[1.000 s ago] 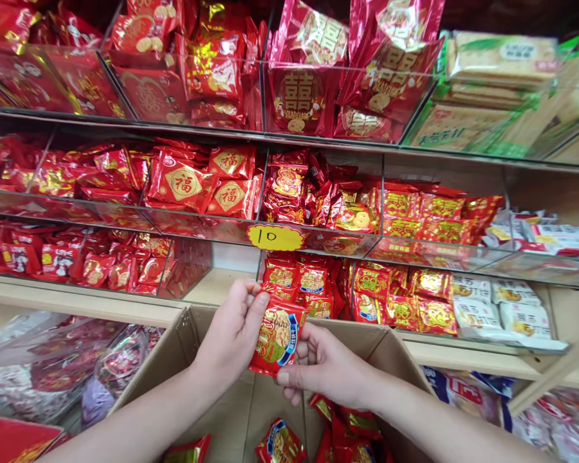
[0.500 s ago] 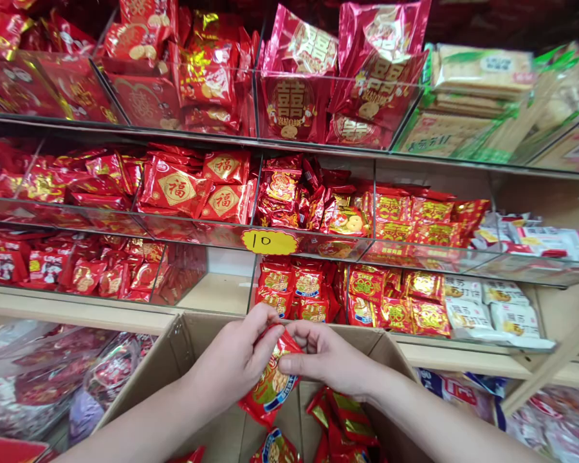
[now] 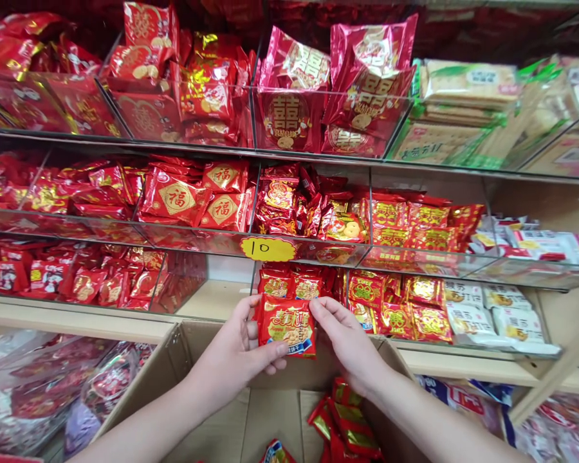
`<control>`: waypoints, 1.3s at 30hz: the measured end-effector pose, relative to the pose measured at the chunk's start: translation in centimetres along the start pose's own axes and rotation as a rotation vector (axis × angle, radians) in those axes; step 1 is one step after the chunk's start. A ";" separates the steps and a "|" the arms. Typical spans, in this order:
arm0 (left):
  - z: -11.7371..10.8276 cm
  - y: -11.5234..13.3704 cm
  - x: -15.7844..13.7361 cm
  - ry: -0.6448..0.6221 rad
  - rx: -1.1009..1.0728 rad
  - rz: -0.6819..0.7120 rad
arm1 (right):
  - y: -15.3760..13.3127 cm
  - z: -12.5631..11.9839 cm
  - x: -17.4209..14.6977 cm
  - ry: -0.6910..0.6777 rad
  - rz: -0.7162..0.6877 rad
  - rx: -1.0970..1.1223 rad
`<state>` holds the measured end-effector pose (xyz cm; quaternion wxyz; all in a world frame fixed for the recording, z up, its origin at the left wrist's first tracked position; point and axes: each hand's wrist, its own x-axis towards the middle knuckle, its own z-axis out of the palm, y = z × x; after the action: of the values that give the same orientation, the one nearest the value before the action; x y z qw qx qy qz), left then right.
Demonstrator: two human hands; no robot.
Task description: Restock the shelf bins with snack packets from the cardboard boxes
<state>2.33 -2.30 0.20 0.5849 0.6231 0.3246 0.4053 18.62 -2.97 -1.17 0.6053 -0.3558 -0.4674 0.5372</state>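
Between both hands is a red snack packet (image 3: pixel 287 326) with gold lettering and a blue band, its front turned up toward me. My left hand (image 3: pixel 246 344) grips its left side, thumb across the lower front and fingers behind. At the upper right corner, my right hand (image 3: pixel 343 334) pinches the packet's edge. Beneath my hands, a cardboard box (image 3: pixel 183 360) holds several red and gold packets (image 3: pixel 350 421). Just beyond the held packet, similar packets (image 3: pixel 292 283) sit in the bottom-tier compartment, partly hidden by it.
Clear-fronted shelf tiers hold red packets (image 3: pixel 178 196), pink packets (image 3: pixel 371 77), green-edged cracker packs (image 3: pixel 468 90) and white packets (image 3: pixel 516 321). A yellow tag (image 3: pixel 267 249) marked 10 hangs on the middle tier. Plastic bags (image 3: pixel 29 386) lie left of the box. A wooden strut (image 3: pixel 560 360) slants at right.
The packet has risen from over the box to the bottom tier's front and turned flatter, face up. My left thumb now lies across it. My right hand has shifted to its upper right corner.
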 end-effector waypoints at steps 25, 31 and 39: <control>-0.6 0.8 -0.2 -0.129 0.019 -0.146 | -1.3 -1.3 0.4 -0.275 -0.015 -0.283; -0.6 -0.4 -0.4 -0.090 0.417 -0.060 | -3.5 -3.9 0.8 0.060 -0.229 -1.069; 0.2 -1.9 -1.4 -0.364 0.820 0.064 | -2.3 -5.1 4.1 0.121 -0.173 -2.048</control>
<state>2.01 -3.39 -1.89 0.3246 0.8742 0.3309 0.1449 24.17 1.05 0.15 0.0708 -0.6927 -0.6939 -0.1833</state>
